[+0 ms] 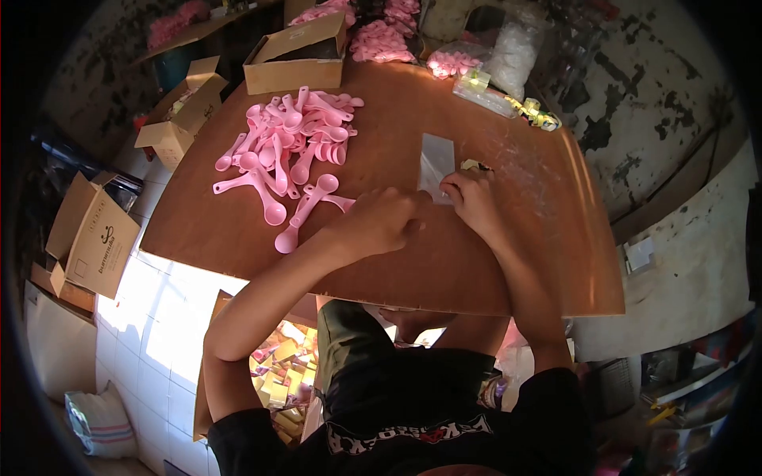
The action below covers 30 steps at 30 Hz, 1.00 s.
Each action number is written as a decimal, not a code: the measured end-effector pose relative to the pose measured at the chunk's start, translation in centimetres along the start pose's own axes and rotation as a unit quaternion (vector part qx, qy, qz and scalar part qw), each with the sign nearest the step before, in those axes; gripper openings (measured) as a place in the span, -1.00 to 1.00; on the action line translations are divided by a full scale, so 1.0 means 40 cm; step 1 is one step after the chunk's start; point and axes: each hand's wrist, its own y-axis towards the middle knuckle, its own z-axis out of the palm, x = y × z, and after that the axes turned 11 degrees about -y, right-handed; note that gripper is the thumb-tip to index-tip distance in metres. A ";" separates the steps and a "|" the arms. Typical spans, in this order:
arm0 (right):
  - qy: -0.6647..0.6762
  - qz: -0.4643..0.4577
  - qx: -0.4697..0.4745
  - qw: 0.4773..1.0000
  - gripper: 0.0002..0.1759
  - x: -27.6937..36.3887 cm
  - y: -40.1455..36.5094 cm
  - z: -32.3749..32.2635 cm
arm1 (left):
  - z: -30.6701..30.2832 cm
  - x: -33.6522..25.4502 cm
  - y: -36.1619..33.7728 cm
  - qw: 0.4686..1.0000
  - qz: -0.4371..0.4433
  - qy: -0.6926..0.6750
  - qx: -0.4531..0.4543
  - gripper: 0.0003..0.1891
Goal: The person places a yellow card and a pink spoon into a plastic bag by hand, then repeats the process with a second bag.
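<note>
My left hand (386,220) is closed in a loose fist just above the brown table, between the pink spoons and a clear plastic bag (436,155). Whatever its fingers may hold is hidden. My right hand (474,198) pinches at the lower right edge of that flat bag. Behind its knuckles a small yellow-and-black piece (476,165) peeks out. Left of my hands lies a heap of pink plastic measuring spoons (295,131). One double-ended pink spoon (307,213) lies at the near side of the heap, beside my left forearm.
The wooden table (381,282) curves around my lap. An open cardboard box (295,59) stands at its back edge, near bagged pink pieces (381,41). A yellow-and-black roll (540,116) lies at back right. Below, a box holds many yellow-labelled packets (282,369).
</note>
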 end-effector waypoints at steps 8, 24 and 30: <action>-0.008 0.007 0.005 1.000 -0.93 -0.017 -0.013 0.010 | 0.115 0.123 0.183 0.964 -0.154 -0.119 -0.180 -0.47; -0.054 0.038 -0.082 0.994 -0.95 0.008 -0.012 -0.034 | 0.026 0.093 0.171 0.986 -0.031 0.026 -0.164 -0.32; -0.008 0.024 -0.106 0.994 -0.98 0.012 -0.005 -0.023 | 0.034 0.159 0.197 0.990 0.129 0.031 -0.049 -0.31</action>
